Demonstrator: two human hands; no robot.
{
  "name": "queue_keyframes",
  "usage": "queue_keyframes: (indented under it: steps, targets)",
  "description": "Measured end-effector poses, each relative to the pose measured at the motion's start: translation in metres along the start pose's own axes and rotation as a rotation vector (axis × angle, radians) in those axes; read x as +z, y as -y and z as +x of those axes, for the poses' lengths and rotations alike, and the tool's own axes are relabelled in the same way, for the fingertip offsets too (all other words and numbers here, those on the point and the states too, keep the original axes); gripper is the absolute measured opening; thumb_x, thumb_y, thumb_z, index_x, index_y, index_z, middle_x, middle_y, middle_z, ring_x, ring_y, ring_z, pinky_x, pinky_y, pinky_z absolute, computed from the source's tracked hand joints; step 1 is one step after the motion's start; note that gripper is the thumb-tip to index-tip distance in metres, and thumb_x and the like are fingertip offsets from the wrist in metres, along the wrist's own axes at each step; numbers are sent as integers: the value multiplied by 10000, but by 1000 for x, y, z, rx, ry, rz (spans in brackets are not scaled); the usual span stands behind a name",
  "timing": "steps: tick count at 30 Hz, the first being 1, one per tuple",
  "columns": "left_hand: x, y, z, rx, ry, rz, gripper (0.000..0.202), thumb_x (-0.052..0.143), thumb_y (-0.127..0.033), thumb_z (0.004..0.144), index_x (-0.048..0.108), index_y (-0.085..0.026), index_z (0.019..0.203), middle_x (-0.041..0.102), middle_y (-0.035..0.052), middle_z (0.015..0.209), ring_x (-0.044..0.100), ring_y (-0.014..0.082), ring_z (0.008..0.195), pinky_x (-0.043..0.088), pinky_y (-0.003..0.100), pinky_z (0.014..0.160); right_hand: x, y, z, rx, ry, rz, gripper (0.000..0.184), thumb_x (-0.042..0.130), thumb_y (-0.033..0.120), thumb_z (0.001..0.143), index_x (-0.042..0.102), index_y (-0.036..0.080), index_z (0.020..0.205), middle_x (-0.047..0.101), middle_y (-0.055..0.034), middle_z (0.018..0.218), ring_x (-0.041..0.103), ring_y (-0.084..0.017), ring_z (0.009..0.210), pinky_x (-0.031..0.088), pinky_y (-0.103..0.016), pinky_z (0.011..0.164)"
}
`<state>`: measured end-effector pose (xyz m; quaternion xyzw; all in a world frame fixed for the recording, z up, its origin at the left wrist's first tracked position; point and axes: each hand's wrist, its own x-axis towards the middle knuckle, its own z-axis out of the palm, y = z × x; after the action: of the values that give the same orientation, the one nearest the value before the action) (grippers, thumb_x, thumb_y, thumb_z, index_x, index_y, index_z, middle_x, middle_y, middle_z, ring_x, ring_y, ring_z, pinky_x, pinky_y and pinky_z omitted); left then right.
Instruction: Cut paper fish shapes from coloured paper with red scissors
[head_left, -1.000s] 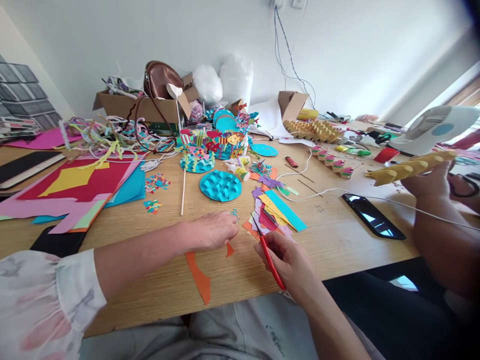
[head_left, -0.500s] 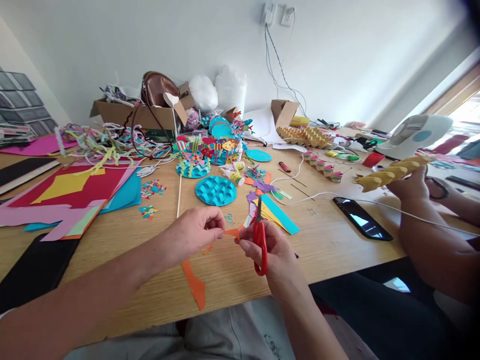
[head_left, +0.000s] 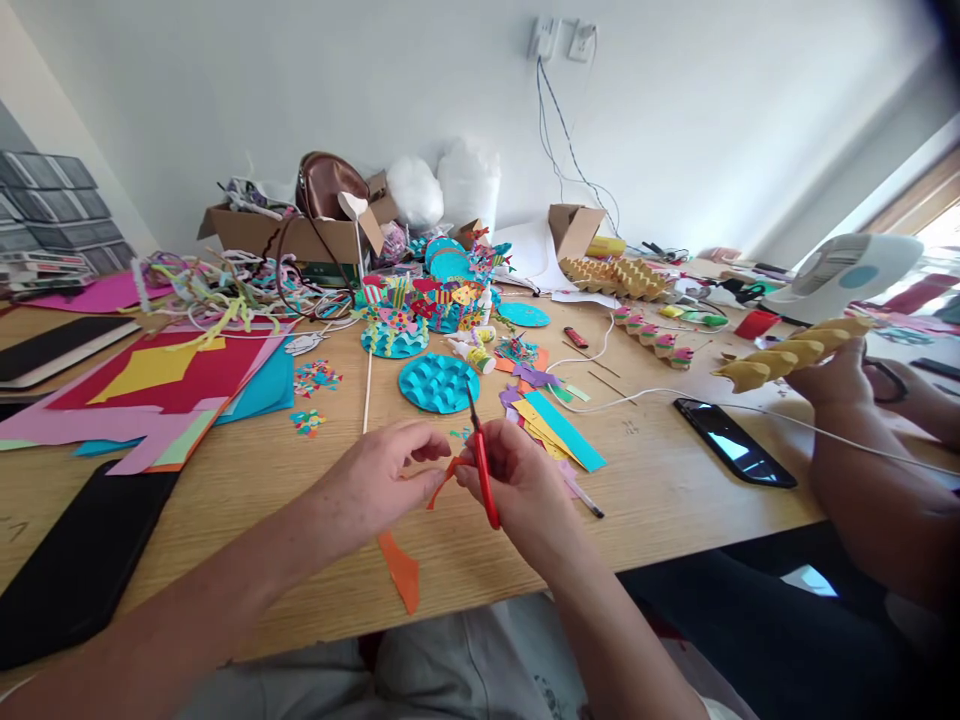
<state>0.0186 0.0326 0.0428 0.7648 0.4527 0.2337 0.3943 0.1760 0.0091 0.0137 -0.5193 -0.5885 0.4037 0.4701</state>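
At lower centre, we hold red-handled scissors (head_left: 486, 485) in our right hand (head_left: 517, 480), its fingers wrapped round the handles, blades pointing up-frame. A small orange paper scrap (head_left: 450, 470) sits at its fingertips. Our left hand (head_left: 382, 480), just left, has thumb and fingers parted. Below, a larger orange paper strip (head_left: 403, 575) lies on the wooden table (head_left: 645, 515).

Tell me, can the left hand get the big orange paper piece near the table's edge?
Probably yes: the left hand looks open, the orange piece lies close by, and nothing visible blocks the way.
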Motion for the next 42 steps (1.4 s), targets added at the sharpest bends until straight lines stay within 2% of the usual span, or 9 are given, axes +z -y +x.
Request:
queue_keyframes:
  steps: [3,7,14,21,28,34,38,40,42]
  targets:
    - [-9,-7,1,47,-9,203,157,483,-221,785,635,-195,753,662,19,750,597,181,725,423,267,630,0,5,5,-53,59,-157,92,570,187,714,480,198,730,500,40,620,445,-122,569,335,-232,509]
    - [-9,-3,3,96,-54,246,191,455,-187,788,620,-192,693,623,5,678,566,161,660,385,252,591,3,6,10,-92,80,-169,86,585,168,713,508,198,735,506,40,624,436,-121,570,339,-231,510]
    - [10,21,-3,52,-309,-322,136,513,-245,773,561,-204,652,526,-41,593,490,123,582,382,218,554,16,-7,3,152,77,463,315,777,225,556,515,201,729,579,35,694,571,-140,682,453,-257,641]
    - [31,28,-11,-48,-388,-562,109,572,-252,748,576,-195,656,543,-43,612,498,111,608,392,201,588,22,-6,-1,197,29,606,314,796,190,527,520,182,676,559,71,620,522,-78,528,401,-196,499]
    - [25,33,-18,-90,-321,-566,118,563,-308,765,618,-205,749,595,-16,698,551,146,693,426,238,652,15,-9,3,173,65,442,306,772,199,560,496,188,691,552,67,586,496,-93,538,388,-217,510]
    - [21,29,-15,-73,-322,-525,110,620,-243,664,600,-188,571,470,-52,521,420,110,520,350,215,505,13,-4,3,130,114,271,320,737,310,617,441,204,680,472,66,585,462,-110,546,358,-236,504]
    - [21,28,-16,-76,-517,-699,98,636,-241,690,607,-190,611,524,-44,573,479,113,590,396,212,585,1,-5,-13,53,18,87,247,594,400,760,454,201,717,453,33,662,428,-129,612,340,-255,545]
    - [23,26,-18,-62,-624,-862,67,644,-241,704,615,-198,662,548,-47,599,502,109,623,417,210,634,-4,-11,-26,56,49,31,242,511,416,822,448,201,731,450,24,674,423,-137,631,330,-262,560]
    - [26,21,-18,-37,-649,-993,57,648,-238,718,613,-202,691,558,-50,597,502,102,615,423,207,635,-3,-16,-38,100,83,-41,236,490,406,834,430,202,730,414,33,658,383,-130,606,303,-255,540]
